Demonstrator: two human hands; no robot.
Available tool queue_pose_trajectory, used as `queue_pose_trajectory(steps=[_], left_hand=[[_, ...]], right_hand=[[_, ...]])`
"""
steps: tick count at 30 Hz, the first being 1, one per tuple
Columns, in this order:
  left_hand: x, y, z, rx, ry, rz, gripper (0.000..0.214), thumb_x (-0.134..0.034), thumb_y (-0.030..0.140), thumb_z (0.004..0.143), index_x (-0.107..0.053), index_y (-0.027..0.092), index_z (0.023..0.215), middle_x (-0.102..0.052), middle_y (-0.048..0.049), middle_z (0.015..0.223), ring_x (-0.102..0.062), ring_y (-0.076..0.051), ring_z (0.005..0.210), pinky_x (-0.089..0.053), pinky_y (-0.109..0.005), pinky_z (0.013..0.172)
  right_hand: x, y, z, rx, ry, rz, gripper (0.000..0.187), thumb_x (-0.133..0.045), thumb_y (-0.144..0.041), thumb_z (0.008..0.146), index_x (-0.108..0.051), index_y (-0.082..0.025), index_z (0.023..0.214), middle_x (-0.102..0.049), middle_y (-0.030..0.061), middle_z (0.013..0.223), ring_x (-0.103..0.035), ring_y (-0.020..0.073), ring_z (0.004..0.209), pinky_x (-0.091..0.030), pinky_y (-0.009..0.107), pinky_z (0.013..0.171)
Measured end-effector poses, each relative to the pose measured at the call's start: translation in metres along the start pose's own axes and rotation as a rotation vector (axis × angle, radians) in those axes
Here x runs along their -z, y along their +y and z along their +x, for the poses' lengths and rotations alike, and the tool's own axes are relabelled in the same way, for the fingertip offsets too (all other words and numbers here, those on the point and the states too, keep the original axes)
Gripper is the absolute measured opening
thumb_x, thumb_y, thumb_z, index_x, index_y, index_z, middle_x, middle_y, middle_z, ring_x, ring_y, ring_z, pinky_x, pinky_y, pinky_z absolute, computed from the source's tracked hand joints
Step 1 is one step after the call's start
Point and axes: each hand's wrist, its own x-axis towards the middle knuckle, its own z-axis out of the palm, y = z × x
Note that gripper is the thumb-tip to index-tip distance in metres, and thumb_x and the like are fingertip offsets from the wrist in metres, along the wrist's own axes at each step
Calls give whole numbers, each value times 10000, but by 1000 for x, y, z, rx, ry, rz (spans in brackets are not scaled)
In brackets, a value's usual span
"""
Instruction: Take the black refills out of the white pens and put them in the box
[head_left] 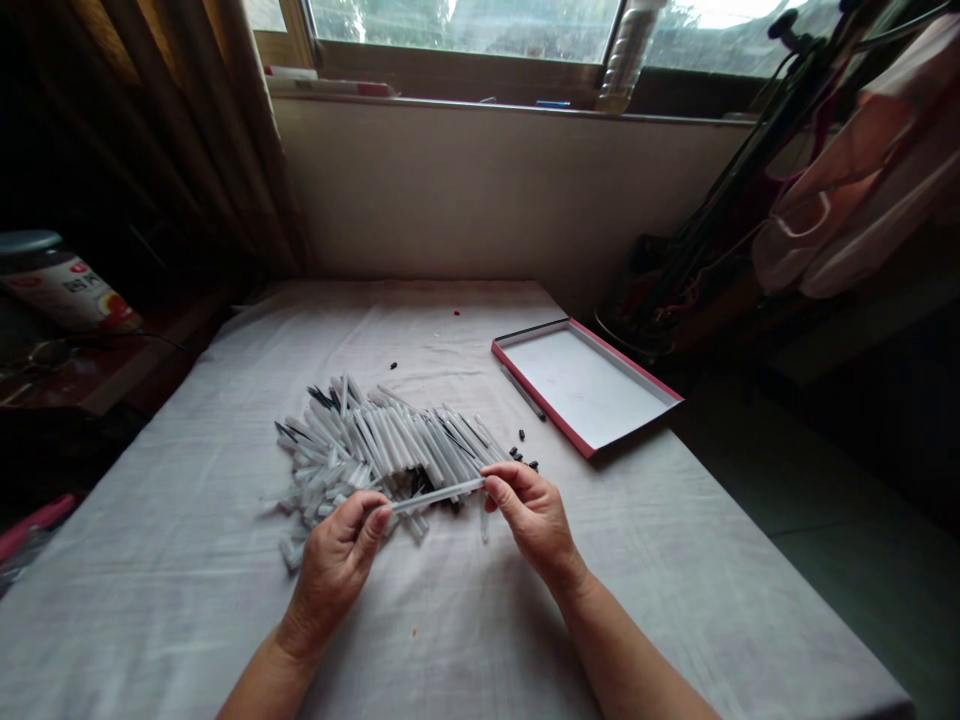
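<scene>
The cloth-covered table [637, 620] spreads under everything in front of me, and on it lies a broad heap of pale pieces [390, 440]. The long tubes lie roughly side by side toward the right of the heap, while shorter translucent pieces are muddled on the left with dark slender ones among them. I judge that plenty is left: one piece is in hand, the rest lie loose, and I cannot tell whether any in the heap are finished. Beyond it to the right sits a shallow red-rimmed tray [592, 390], its white floor showing between the rims. Off at the left edge stands a labelled jar [67, 285] with its lid on; what it holds, I cannot tell. My left hand [337, 550] pinches one end of a pale tube [439, 495] between thumb and forefinger, and my right hand [536, 515] pinches the other, so it spans level-ish just on the near side of the heap. A thin dark stick [523, 392] lies along the tray's outer side. Smallest are the black bits [517, 455] just beyond my right fingers.
</scene>
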Motion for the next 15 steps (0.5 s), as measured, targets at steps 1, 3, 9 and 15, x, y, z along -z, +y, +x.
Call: queue_pose_trajectory(steps=[1,3,9,15], left_hand=[[0,-1,0,5,6,-10,302,-539,479,880,-629,192,901,-627,5,665,-585,-124,540,-483,-217,541],[-1,-1,0,3,34,-30,322,-588,478,849,-615,196,1001,-665,-10,767,-622,-128,596,-510,-221,588],[0,4,2,-79,48,62,256,-557,448,871,-635,207,902,-677,-28,777,-630,-144,652,-513,-235,643],[3,8,5,57,-124,17,466,-442,581,897,-603,196,691,-588,-14,605,-558,-152,584,-460,-236,559]], right_hand=[[0,0,0,2,-2,2,265,-739,-440,751,-724,-184,818,-687,14,655,-605,130,531,-514,248,530],[-1,-1,0,3,8,-5,276,-738,-451,751,-722,-182,810,-686,15,651,-603,129,529,-514,247,526],[0,1,0,-7,-13,-4,245,-735,-423,763,-731,-178,771,-687,17,635,-591,121,518,-507,240,522],[10,-1,4,80,-30,0,160,-762,-352,747,-775,-215,828,-723,31,733,-625,140,599,-536,270,595]])
